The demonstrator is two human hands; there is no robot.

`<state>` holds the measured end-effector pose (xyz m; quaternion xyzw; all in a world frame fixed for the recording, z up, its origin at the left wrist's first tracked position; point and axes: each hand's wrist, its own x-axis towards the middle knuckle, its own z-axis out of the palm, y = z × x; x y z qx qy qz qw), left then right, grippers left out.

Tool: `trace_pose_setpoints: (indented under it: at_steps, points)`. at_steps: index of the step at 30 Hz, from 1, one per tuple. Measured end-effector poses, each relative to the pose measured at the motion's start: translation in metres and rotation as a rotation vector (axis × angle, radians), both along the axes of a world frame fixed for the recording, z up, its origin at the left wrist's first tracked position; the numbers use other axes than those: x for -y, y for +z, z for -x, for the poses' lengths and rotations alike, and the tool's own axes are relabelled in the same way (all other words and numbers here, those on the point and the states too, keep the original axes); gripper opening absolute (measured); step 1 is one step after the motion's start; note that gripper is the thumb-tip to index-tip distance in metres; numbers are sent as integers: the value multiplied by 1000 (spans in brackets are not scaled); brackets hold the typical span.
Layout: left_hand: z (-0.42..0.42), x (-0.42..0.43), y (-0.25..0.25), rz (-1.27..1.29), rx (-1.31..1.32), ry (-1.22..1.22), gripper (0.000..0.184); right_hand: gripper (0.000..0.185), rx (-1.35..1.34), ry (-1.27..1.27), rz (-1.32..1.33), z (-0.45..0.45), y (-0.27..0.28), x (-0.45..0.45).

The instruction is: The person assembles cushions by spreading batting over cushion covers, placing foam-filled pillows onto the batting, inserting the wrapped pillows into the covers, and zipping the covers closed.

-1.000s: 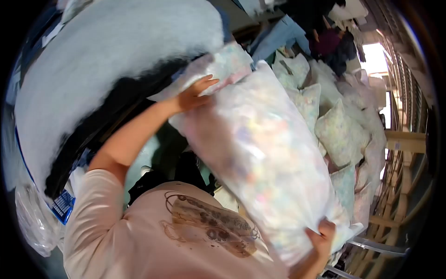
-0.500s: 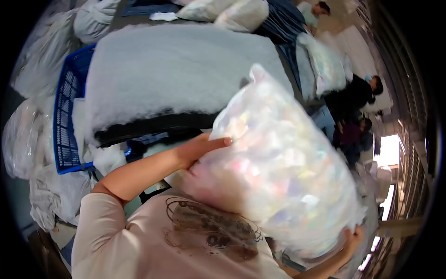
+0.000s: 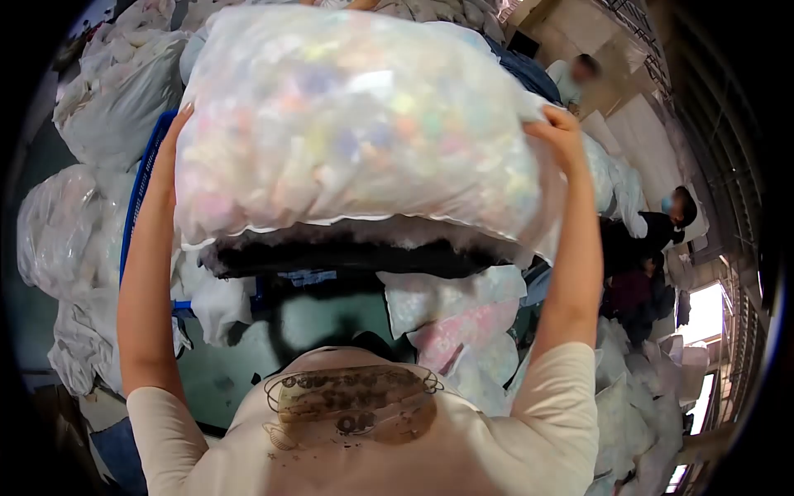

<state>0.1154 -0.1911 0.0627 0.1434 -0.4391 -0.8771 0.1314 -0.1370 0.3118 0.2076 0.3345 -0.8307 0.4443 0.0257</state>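
Observation:
A plump white pillow [image 3: 356, 124], its thin translucent cover showing pastel-coloured filling, spans the upper middle of the view. My left hand [image 3: 178, 136] grips its left end; part of that hand is hidden behind the cover. At the right end, my right hand [image 3: 561, 136] is closed on the cover with bent fingers. Beneath the pillow, the black-edged work surface [image 3: 356, 258] with white fluffy fibre shows only along its near side. Whether the pillow rests on it or hangs just above, I cannot tell.
A blue plastic crate [image 3: 147, 178] stands left of the work surface. Bulky white bags [image 3: 120, 103] and clear plastic bags [image 3: 62, 231] fill the left side. More pillows [image 3: 463, 314] lie below on the green floor [image 3: 306, 318]. Several people [image 3: 653, 231] are at the right.
The pillow has swung from a tilted position at my right to lying crosswise over the work surface. My right hand moved up and forward to its right end; my left hand moved left.

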Motion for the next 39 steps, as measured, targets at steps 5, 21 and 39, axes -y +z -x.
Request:
trace_pose_setpoints:
  at_steps: [5,21,39]
  points:
    - [51,37,-86,195,141,84,66,18,-424,-73,-137,86,-114,46]
    - [58,29,1,604,664,55,61,18,-760,112,-105,136,-105,15]
    - [254,-98,27,2080,-457,-429,57,23,-653,75,-156,117,17,113]
